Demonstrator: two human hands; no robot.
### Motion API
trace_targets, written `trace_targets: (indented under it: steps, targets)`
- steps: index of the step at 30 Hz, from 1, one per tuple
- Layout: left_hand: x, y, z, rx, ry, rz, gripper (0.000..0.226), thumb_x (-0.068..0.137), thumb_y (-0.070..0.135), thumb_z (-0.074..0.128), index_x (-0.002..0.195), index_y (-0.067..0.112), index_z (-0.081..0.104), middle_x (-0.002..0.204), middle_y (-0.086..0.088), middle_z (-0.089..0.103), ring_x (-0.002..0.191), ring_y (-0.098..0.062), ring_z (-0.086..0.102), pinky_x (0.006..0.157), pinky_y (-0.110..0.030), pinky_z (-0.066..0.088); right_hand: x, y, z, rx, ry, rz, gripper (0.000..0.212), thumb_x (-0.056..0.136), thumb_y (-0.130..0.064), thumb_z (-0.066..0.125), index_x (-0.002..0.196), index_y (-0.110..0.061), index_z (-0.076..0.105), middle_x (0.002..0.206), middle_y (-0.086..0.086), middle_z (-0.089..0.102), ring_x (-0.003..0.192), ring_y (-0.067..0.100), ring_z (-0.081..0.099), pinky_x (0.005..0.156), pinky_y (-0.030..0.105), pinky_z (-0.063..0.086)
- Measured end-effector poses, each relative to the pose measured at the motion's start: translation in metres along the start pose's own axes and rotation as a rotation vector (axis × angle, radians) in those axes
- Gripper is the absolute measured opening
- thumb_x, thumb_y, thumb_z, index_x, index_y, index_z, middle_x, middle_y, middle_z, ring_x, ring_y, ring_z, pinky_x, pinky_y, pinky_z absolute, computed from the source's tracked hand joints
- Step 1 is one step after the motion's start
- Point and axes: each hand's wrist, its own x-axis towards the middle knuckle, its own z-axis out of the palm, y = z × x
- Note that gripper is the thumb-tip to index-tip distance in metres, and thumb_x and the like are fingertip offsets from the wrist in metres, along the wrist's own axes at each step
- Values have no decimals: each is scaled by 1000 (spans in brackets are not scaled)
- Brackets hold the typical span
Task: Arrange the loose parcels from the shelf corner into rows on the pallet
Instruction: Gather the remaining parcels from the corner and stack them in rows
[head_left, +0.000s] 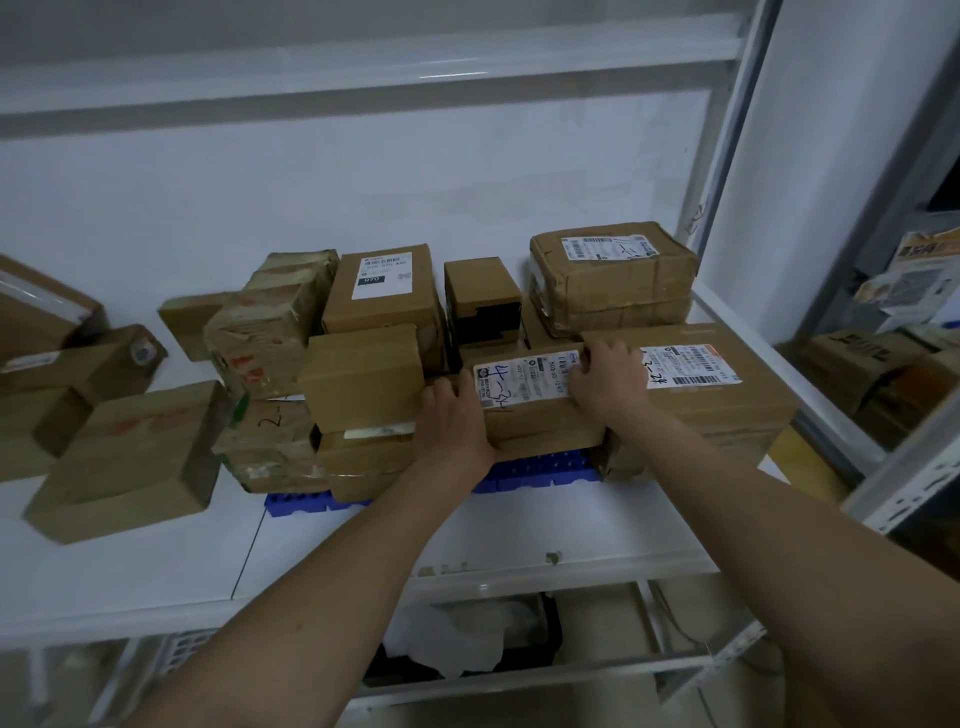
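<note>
Two bare hands are on one brown cardboard parcel with a white shipping label marked in blue pen (524, 395), which sits front-centre on the stack over the blue plastic pallet (540, 470). We note the left hand (454, 421) wraps the parcel's left end, fingers curled round the corner. The right hand (605, 376) lies on top at the right end, fingers bent over the far edge, gripping. The pallet rests on the white shelf board (467, 530), approx. at the right corner next to the grey metal upright (727, 130).

We record other brown cartons on the pallet: a large flat carton w/ orange-edged label (717, 384) touching the held parcel's right side, a crumpled taped carton (613, 275) behind, a small dark-printed box (480, 301), a tall carton w/ black-and-white label (382, 288), a plain box (363, 382) just left of the left hand.

Off the pallet, loose brown cartons (130, 457) lie at the left on the shelf, tilted.
</note>
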Motion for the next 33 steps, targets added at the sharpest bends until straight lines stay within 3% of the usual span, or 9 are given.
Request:
trace_targets:
  steps: [4, 10, 13, 18, 21, 24, 29, 33]
  targets:
    - [2, 7, 5, 128, -62, 24, 100, 74, 32, 81, 146, 5, 17, 144, -11, 31, 130, -27, 31, 106, -35, 36, -2, 4, 2, -129, -47, -60, 38, 94, -32, 47, 122, -7, 54, 133, 14, 41, 123, 32, 36, 103, 41, 31]
    - [5, 14, 12, 239, -151, 1, 101, 79, 25, 76, 149, -1, 8, 157, -19, 8, 145, -33, 10, 118, -40, 18, -2, 11, 0, -297, -164, -137, 39, 89, -35, 52, 121, -14, 57, 142, 13, 31, 133, 33, 26, 112, 44, 20]
    - [8, 14, 13, 194, -153, 35, 104, 75, 29, 78, 149, 1, 11, 154, -18, 14, 143, -31, 14, 117, -39, 22, -5, 11, 3, -326, -183, -178, 37, 89, -37, 53, 120, -18, 61, 144, 13, 29, 135, 35, 22, 114, 45, 16]
    - [14, 13, 20, 218, -213, 110, 112, 72, 42, 79, 151, 8, 7, 159, -16, 3, 146, -31, 4, 119, -40, 12, -3, 12, -9, -194, -176, -161, 38, 91, -30, 54, 125, -14, 54, 138, 14, 36, 128, 33, 32, 106, 42, 29]
    - [19, 17, 27, 245, -214, 159, 113, 74, 48, 76, 153, 15, 3, 160, -12, 0, 147, -31, 0, 120, -44, 6, 0, 22, -20, -41, -47, -93, 43, 93, -26, 51, 131, -6, 47, 140, 17, 35, 127, 34, 33, 105, 42, 32]
    - [22, 22, 32, 283, -222, 130, 106, 78, 50, 71, 153, 26, 2, 161, -9, -1, 147, -32, -1, 118, -53, 4, 4, 42, -31, -124, 57, 14, 46, 93, -31, 48, 130, -5, 45, 140, 19, 38, 129, 37, 34, 108, 47, 28]
    - [24, 24, 32, 333, -233, 54, 91, 85, 29, 67, 153, 29, 6, 160, -12, -3, 147, -31, -4, 115, -60, 4, 14, 87, -53, -204, -35, 329, 73, 88, -58, 42, 144, -14, 29, 151, 21, 25, 141, 41, 16, 112, 65, 9]
    - [22, 27, 32, 353, -210, 23, 98, 80, 37, 73, 152, 25, 8, 158, -17, -9, 146, -35, -6, 116, -58, 6, 15, 109, -61, -215, -156, 411, 85, 79, -82, 30, 146, -30, 23, 153, 21, 20, 141, 45, 13, 108, 70, 7]
